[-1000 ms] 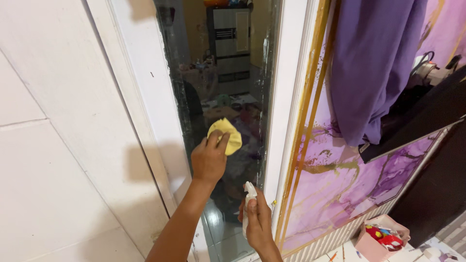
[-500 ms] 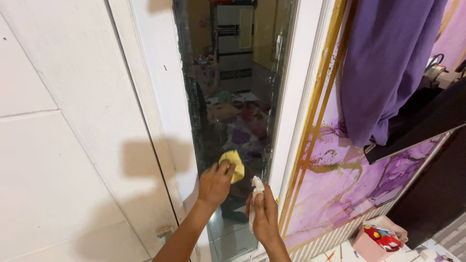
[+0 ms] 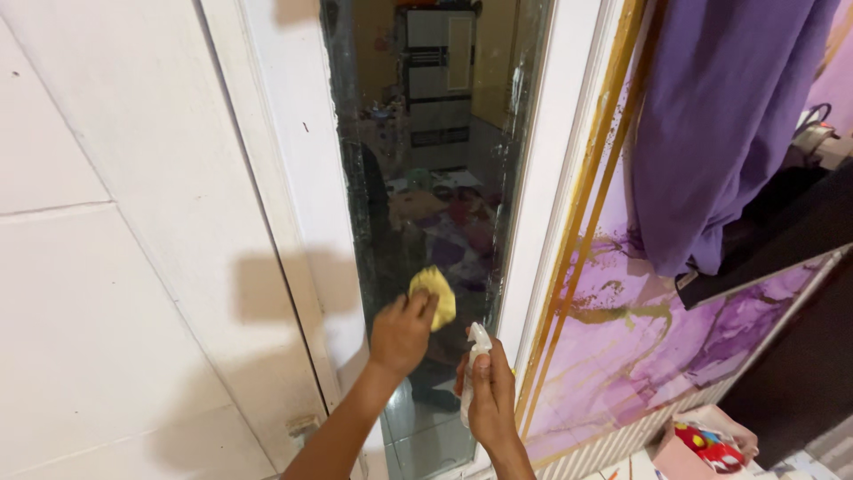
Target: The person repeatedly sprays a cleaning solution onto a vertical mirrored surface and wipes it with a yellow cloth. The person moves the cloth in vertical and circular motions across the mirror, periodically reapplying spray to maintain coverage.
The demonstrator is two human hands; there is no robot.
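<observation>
Against the tall mirror, the left hand is pinching a yellow cloth under its curled fingers, pressing it to the glass, while just beside it the right hand is gripping a white spray bottle.

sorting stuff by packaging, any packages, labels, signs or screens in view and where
Pink package: bottom right on the floor, boxy, with a red and blue picture on top.
Spray bottle: in the right hand before the mirror, small, white; no label shows.
No signs or screens.
</observation>
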